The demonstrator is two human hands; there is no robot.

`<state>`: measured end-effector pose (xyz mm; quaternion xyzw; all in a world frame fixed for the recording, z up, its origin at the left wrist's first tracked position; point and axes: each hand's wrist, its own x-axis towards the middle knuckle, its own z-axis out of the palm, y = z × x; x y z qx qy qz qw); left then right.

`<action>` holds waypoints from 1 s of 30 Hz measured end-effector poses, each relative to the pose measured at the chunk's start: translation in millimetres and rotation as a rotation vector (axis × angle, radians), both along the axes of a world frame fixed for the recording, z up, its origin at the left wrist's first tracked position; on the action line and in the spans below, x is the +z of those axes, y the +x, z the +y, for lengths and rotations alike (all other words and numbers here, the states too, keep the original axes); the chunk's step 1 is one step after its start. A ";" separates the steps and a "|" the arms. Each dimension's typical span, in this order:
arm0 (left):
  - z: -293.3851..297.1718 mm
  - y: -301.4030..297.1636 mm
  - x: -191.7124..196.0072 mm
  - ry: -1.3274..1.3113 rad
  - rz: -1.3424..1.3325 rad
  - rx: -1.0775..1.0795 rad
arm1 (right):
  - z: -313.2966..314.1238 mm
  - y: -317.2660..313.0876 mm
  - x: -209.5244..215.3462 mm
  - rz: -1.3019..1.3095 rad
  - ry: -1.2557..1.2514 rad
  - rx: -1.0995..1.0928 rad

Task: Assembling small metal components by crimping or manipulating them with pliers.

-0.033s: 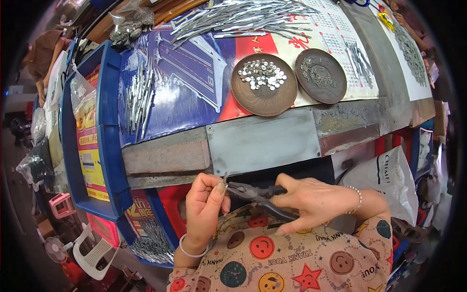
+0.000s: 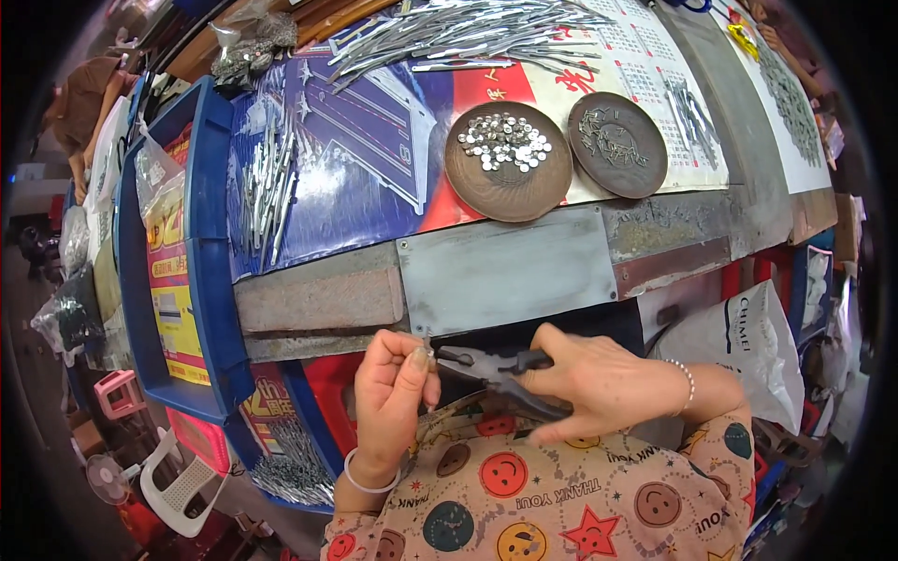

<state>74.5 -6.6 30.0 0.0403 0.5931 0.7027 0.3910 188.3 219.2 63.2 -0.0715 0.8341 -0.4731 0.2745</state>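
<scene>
Right hand gripping black pliers, lying crosswise, nose pointing left to a tiny metal piece pinched in left hand.

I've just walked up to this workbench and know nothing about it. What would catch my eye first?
Probably the two hands at the near edge: the right hand grips black pliers, whose nose meets a tiny metal piece pinched in the left hand. Just beyond, two round brown dishes sit side by side, the left dish heaped with small shiny discs. At the far edge lies a big pile of silvery metal strips.
</scene>
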 end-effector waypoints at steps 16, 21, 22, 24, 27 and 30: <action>-1.9 -1.4 2.8 -0.006 -0.049 -0.003 | -18.2 7.4 -10.8 0.447 0.427 -0.106; -3.1 -1.9 1.6 -0.015 -0.053 -0.008 | -20.4 6.8 -11.3 0.462 0.459 -0.108; -3.7 -1.9 0.9 -0.018 -0.058 -0.009 | -20.9 7.1 -11.3 0.437 0.475 -0.095; -4.3 -1.6 0.5 -0.021 -0.064 -0.010 | -22.2 7.6 -11.6 0.411 0.490 -0.080; -4.5 -1.0 1.1 -0.026 -0.059 -0.011 | -24.0 8.4 -12.5 0.473 0.517 -0.084; -3.7 -0.8 0.9 -0.040 -0.021 -0.024 | -24.3 7.7 -10.1 0.451 0.522 -0.065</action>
